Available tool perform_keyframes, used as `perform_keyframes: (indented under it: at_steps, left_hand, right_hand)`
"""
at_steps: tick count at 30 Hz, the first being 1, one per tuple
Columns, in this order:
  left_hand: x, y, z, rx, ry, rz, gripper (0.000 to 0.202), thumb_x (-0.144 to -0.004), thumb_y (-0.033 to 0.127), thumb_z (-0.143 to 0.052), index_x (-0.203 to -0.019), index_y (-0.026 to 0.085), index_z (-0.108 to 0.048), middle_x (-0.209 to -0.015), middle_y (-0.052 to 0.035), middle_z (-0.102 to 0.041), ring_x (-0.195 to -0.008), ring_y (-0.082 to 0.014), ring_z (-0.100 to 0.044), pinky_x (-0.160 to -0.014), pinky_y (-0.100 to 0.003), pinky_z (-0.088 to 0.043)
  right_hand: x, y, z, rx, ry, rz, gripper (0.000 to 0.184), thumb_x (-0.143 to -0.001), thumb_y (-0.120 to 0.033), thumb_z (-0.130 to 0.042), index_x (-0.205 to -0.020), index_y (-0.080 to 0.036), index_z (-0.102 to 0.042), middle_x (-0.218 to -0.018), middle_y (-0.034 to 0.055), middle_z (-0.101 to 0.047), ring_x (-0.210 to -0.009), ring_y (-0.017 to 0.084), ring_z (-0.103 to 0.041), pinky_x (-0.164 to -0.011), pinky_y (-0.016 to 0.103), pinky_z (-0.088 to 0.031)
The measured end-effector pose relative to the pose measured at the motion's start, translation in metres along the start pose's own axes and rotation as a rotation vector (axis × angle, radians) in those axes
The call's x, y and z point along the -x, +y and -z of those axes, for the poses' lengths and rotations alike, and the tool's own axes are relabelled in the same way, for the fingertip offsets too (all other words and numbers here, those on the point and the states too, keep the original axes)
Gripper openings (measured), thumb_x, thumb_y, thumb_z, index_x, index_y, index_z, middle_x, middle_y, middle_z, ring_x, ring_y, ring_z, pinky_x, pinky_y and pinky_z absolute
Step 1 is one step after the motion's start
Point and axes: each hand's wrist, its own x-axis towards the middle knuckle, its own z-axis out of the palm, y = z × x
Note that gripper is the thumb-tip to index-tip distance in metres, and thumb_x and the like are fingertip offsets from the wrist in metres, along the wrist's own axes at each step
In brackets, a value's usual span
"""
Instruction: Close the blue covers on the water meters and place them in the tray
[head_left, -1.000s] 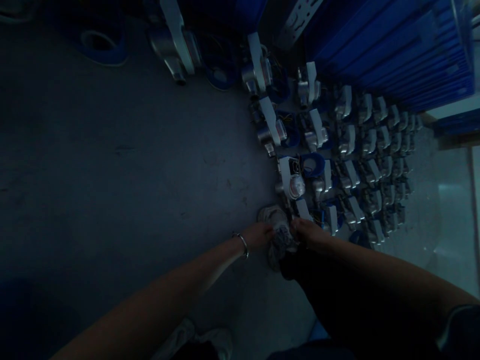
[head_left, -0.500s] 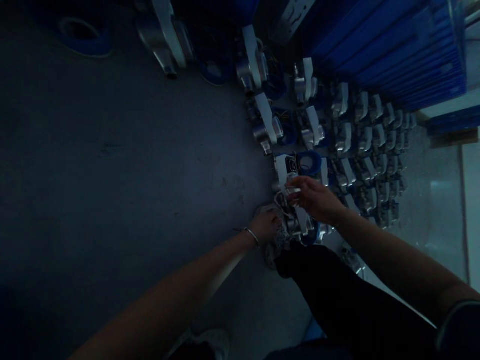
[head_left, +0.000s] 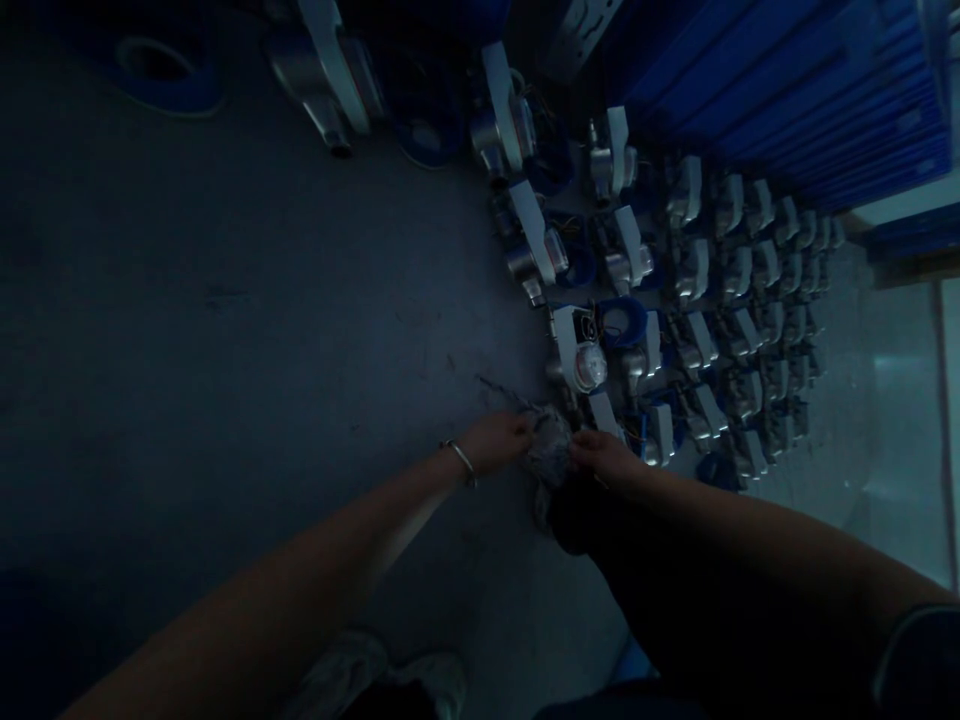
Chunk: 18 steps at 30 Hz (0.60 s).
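Observation:
A grey, crumpled-looking shoe on the foot of my black-trousered leg lies between my two hands. My left hand is at its left side, fingers curled in and pressed against it. From the other side my right hand pinches at the shoe's edge, thumb and fingers together. A thin dark strand sticks out up and left from the shoe. Dim light and blur hide what the fingers hold. Just beyond the shoe stands a metal unit with a white bracket and a clear round cover.
Rows of similar metal units with white plates and blue rings cover the floor on the right. Blue ribbed crates stand behind them. Grey floor stretches to the left. My other shoe is at the bottom.
My right hand has come down and left from the metal unit to the shoe. My left hand has shifted slightly left. The dark strand now shows beside the shoe.

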Motion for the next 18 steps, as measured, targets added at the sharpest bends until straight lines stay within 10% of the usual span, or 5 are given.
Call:
perform_keyframes:
  at_steps: [7,13,18]
  left_hand:
    - [0.008,-0.035,-0.022,-0.095,0.027,0.178,0.03,-0.083,0.027,-0.038,-0.07,0.013,-0.06,-0.065,-0.0057,-0.058,-0.058,-0.0132,-0.049,-0.053,-0.024,-0.027]
    - [-0.008,-0.005,-0.012,-0.083,0.178,-0.023,0.037,-0.09,0.038,-0.029,-0.085,0.017,-0.059,-0.077,-0.0042,-0.06,-0.069,-0.0145,-0.051,-0.06,-0.026,-0.03]
    - [0.004,0.009,-0.017,-0.069,0.143,-0.004,0.038,-0.084,0.046,-0.038,-0.071,0.017,-0.06,-0.065,-0.0035,-0.058,-0.059,-0.0147,-0.049,-0.054,-0.027,-0.025]
  right_hand:
    - [0.017,0.012,0.006,-0.248,0.006,-0.009,0.031,-0.074,-0.047,-0.056,-0.071,-0.017,-0.048,-0.061,-0.0042,-0.049,-0.057,0.008,-0.041,-0.058,0.024,-0.031]
    - [0.005,-0.024,0.005,-0.397,-0.013,0.162,0.03,-0.076,-0.048,-0.057,-0.073,-0.019,-0.049,-0.064,-0.0043,-0.049,-0.06,0.009,-0.043,-0.059,0.024,-0.034]
    - [-0.001,-0.009,0.009,-0.509,0.008,-0.009,0.038,-0.072,-0.053,-0.058,-0.07,-0.022,-0.035,-0.048,-0.0112,-0.026,-0.039,0.005,-0.021,-0.04,0.02,-0.016]
